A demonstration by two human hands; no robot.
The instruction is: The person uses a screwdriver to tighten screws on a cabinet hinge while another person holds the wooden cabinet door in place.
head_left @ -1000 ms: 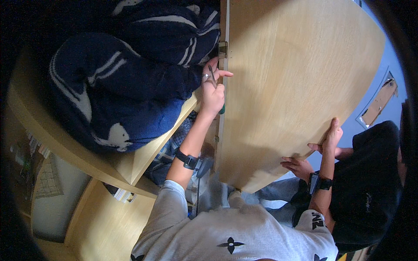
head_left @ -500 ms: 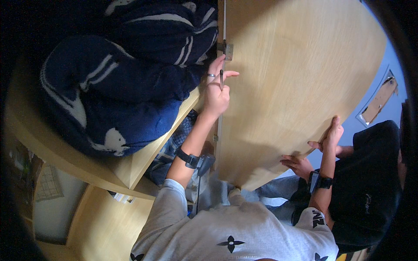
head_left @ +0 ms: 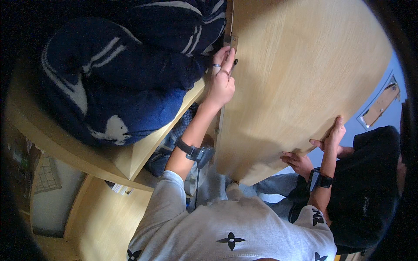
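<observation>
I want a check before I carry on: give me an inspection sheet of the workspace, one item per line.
Surface: wooden ledge, navy blanket heaped on it.
Things at hand: wooden panel, metal hinge near its left edge.
Clutter: checked cloth beyond the ledge's edge.
Hands: left hand at the hinge, grip unclear; right hand at the panel's right edge.
Cables: black cable hanging by the left wrist device.
Surroundings: co-worker in black, a hand on the panel; blue wall.

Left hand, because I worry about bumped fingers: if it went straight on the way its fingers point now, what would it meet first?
Probably the metal hinge at the wooden panel's edge, just past the left hand's fingertips; depth is unclear, so they may already touch.
</observation>
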